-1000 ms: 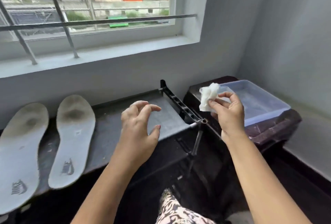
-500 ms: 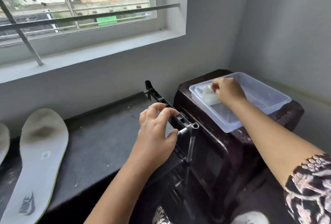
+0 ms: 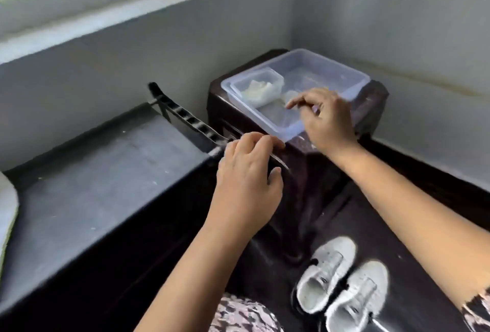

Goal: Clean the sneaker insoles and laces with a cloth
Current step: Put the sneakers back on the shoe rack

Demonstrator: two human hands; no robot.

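As the white cloth [image 3: 258, 90] lies in the small tub [image 3: 278, 78] at the clear tray's [image 3: 352, 79] far-left corner, your right hand [image 3: 327, 122], nearer, empty and loose-fingered, hovers just right of it; whether your left hand [image 3: 249, 172] grips the rack [image 3: 185, 116] is unclear.

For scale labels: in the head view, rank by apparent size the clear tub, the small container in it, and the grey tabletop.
Largest to smallest:
grey tabletop
clear tub
small container
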